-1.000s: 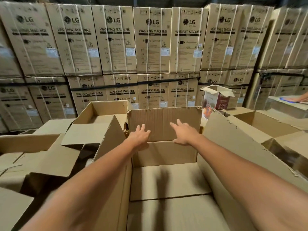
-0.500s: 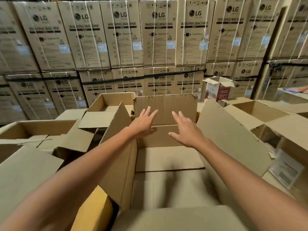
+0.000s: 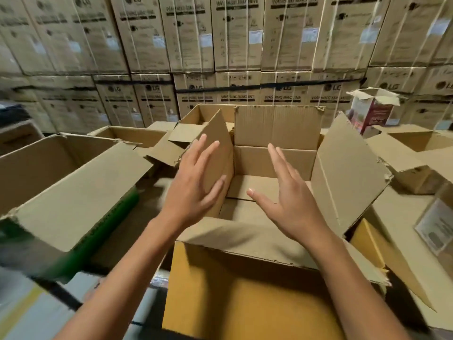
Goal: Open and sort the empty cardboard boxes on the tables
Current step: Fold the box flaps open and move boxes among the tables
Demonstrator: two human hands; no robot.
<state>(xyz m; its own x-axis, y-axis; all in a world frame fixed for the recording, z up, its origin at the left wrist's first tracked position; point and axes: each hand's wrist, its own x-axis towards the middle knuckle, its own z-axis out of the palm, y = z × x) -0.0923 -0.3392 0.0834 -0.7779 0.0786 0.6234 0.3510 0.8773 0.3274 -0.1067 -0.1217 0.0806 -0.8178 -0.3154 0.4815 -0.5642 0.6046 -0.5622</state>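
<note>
Left hand (image 3: pixel 193 190) flat on corrugated left flap (image 3: pixel 218 153), fingers straight; right hand (image 3: pixel 286 200) released over open rectangular box (image 3: pixel 274 163)

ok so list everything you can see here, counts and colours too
middle open box: one, brown inside, yellow front, right before the person, flaps up
other open boxes: at least four, brown, left, behind and right of it
printed box: one, red and white, far right, top flaps open
washing machine cartons: many, brown, stacked along the back
left hand: one, fingers straight, at the middle box's left flap
right hand: one, fingers straight, over the box's opening
</note>
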